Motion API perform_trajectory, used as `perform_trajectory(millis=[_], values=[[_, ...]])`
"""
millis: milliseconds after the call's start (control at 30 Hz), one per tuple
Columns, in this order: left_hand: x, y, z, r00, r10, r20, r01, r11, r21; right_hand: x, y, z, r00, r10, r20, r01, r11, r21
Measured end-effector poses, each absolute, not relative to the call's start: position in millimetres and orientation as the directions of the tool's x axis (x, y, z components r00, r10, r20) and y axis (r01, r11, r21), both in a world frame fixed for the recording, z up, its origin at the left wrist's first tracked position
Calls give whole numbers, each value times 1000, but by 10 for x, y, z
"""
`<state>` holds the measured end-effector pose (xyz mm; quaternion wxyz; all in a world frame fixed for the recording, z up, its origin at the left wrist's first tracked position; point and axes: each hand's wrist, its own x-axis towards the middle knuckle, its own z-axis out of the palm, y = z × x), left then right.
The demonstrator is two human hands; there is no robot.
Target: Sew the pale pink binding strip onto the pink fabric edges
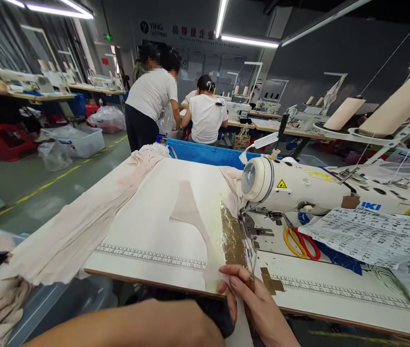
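A thin pale pink fabric piece (186,207) lies on the white sewing table (147,217), tapering into a strip towards the front edge. At that edge, my right hand (257,301) is closed, pinching the end of the fabric between its fingers. A slim metallic thing shows by its fingers; I cannot make out what it is. My left hand (194,320) comes in low from the left, close beside the right one, in front of the table edge. Its fingers are hidden. Just beyond my right hand stands the sewing machine (292,183), its needle area next to brown tape (234,236).
Long pink fabric (82,221) drapes over the table's left side. Scissors with yellow and red handles (301,241) lie under the machine arm, near a handwritten sheet (382,233). Thread cones (344,113) stand right. Co-workers (152,99) are at the tables beyond.
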<state>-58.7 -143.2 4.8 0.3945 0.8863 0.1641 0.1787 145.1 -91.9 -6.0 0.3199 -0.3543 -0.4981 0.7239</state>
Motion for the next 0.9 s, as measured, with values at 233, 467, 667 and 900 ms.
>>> perform_trajectory(millis=[233, 467, 667, 900], values=[[-1119, -519, 366, 355, 905, 233, 831, -420, 366, 1742, -1146, 22, -512, 810, -284, 28, -315, -949], [-1415, -498, 91, 171, 985, 4, 984, -170, -55, 1901, -1233, -166, -458, 813, -358, 120, -343, -932], [-1606, -632, 25, 241, 949, 203, 971, -233, -61, 1784, -1166, -190, -621, 746, -242, 149, -191, -970], [-1604, -540, 23, 69, 989, 134, 988, -50, -143, 1542, -1048, 43, -661, 708, -248, 218, -135, -967]])
